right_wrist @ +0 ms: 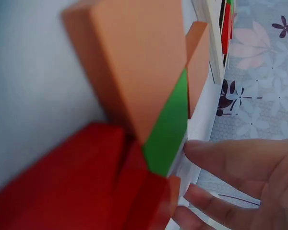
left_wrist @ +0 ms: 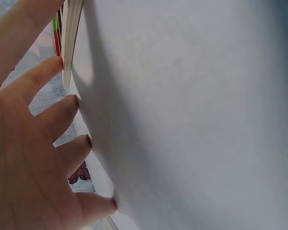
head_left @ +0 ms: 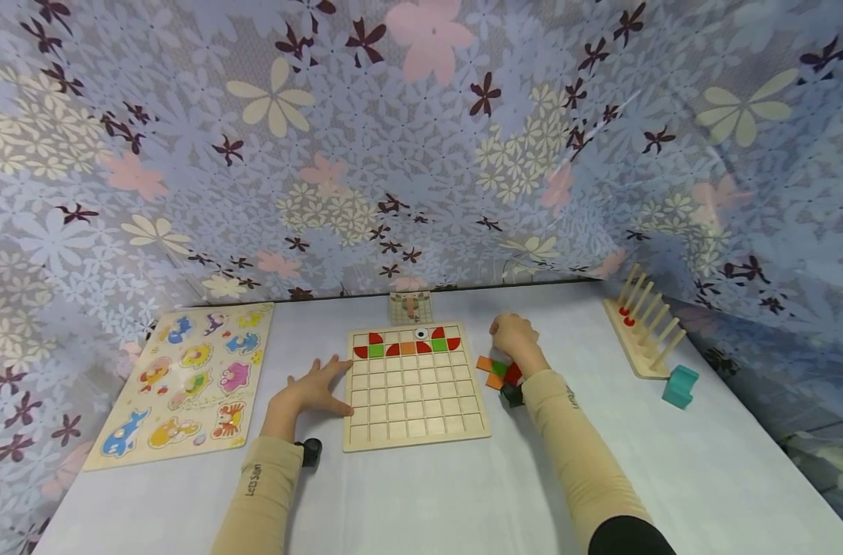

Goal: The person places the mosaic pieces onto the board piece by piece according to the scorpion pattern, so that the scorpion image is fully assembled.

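A wooden grid board [head_left: 416,405] lies in the middle of the table, with red, green and orange tiles and a white eye tile [head_left: 421,334] in its top rows. My left hand [head_left: 314,389] is spread at the board's left edge, thumb and forefinger touching the rim. My right hand [head_left: 517,338] is just beyond a small pile of loose blocks right of the board, its fingers bent down. The pile has an orange block [right_wrist: 139,52], a green block [right_wrist: 170,127] and red blocks [right_wrist: 81,177]. In the right wrist view the thumb and fingertips are apart, with nothing visible between them.
A small pattern card [head_left: 411,308] stands behind the board. To the left lies an animal puzzle board [head_left: 209,378]. On the right are a wooden peg rack [head_left: 636,339] with red beads and a teal block [head_left: 681,387]. Flowered cloth hangs behind the table.
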Available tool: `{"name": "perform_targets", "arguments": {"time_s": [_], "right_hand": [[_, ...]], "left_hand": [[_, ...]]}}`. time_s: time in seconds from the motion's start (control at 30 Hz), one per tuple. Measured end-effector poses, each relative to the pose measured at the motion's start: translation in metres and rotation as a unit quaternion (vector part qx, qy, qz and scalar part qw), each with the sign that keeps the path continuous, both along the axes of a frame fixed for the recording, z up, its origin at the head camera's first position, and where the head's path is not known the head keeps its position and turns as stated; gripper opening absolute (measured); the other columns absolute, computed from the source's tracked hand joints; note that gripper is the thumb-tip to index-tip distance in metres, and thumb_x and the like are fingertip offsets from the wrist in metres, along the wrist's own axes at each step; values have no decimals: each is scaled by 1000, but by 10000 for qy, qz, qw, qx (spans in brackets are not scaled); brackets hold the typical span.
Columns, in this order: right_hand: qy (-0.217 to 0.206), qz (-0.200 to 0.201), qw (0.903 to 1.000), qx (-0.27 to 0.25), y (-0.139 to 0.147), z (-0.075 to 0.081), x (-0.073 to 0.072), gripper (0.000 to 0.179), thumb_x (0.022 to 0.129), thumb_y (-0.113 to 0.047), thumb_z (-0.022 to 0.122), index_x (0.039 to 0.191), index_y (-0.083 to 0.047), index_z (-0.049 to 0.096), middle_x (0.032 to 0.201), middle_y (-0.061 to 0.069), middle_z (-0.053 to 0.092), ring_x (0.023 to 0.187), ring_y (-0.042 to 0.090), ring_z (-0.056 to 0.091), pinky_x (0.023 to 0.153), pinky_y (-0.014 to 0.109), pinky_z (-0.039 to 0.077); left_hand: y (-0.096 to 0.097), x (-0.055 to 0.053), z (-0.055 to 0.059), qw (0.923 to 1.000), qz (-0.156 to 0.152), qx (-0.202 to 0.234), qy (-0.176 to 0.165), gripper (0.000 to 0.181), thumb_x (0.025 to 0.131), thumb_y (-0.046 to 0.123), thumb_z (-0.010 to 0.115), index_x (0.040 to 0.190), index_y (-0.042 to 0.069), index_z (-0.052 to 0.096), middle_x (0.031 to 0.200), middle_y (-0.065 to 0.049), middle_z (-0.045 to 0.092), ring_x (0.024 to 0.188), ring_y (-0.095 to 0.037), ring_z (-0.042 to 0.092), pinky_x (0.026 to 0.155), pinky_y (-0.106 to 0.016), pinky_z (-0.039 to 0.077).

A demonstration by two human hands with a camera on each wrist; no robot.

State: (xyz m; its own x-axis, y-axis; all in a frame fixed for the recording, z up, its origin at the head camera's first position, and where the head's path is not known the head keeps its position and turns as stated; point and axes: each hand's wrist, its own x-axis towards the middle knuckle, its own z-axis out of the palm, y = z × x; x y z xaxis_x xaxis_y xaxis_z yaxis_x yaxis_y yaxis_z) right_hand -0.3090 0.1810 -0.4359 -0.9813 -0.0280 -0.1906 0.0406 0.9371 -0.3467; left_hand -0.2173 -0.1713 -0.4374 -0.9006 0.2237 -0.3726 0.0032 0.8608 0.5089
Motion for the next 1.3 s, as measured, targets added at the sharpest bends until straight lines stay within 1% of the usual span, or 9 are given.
{"name": "perform_targets", "arguments": {"time_s": [0.27,0.4,0.5,0.67,0.77,0.87,1.1,1.23,1.3], "right_hand": [[232,201,9994,-181,3,1,-3,24,83,-7,54,105,-2,62,109,20,61,92,35,57,70,41,49],[337,8,9895,-1409,1,2,-5,29,81,-11,59,108,-1,56,107,20,60,92,33,58,75,41,49],[-5,8,9532,-3023,-4,6,-5,36,86,-11,56,117,7,50,116,25,55,99,32,59,85,39,50],[-843,-40,8579,-5069,-12,13,-3,47,95,-10,44,131,17,34,115,24,56,92,19,64,93,32,48],[-947,-27,8306,-5487,-16,12,-2,45,95,-9,42,130,19,34,94,9,61,76,7,63,83,24,52],[-967,-22,8291,-5507,-21,12,-2,44,95,-9,43,128,19,36,83,1,60,71,6,62,73,17,52],[-1144,-51,8529,-5094,-34,8,-4,44,96,-15,48,132,10,42,106,24,59,75,10,64,71,19,54],[-1131,10,8490,-5161,-46,6,-7,47,92,-7,54,133,10,37,100,20,59,77,15,66,75,24,55],[-1048,52,8543,-5092,-53,5,-8,49,89,-3,58,130,10,36,98,14,58,76,14,65,77,28,55]], "left_hand": [[0,0,0,10000,-9,6,-8,93,68,30,80,145,15,31,153,-18,14,138,-44,1,97,-75,-4],[0,-1,-1,10000,-3,0,-13,93,68,30,81,145,15,31,153,-18,14,138,-44,1,97,-75,-4],[-1,-1,-1,10000,7,-4,-12,93,67,30,81,145,15,31,153,-18,14,138,-44,1,96,-75,-4],[-1,-1,-1,10000,24,-16,-25,93,68,30,81,145,16,31,153,-18,13,138,-43,0,97,-75,-4],[0,-1,-1,10000,26,-28,-29,93,68,31,80,145,16,31,153,-18,13,138,-43,0,97,-75,-4],[-1,-1,-2,10000,31,-37,-30,93,67,31,81,145,16,31,153,-18,13,138,-43,0,97,-74,-4],[-1,-2,-3,10000,9,-65,9,93,68,31,81,145,16,31,153,-18,13,138,-44,1,97,-75,-4],[0,-1,-2,10000,7,-91,27,92,68,30,80,145,15,32,153,-18,14,138,-44,1,97,-75,-4],[0,-1,-1,10000,26,-87,23,92,68,30,80,144,15,32,153,-18,14,138,-43,1,97,-75,-4]]}}
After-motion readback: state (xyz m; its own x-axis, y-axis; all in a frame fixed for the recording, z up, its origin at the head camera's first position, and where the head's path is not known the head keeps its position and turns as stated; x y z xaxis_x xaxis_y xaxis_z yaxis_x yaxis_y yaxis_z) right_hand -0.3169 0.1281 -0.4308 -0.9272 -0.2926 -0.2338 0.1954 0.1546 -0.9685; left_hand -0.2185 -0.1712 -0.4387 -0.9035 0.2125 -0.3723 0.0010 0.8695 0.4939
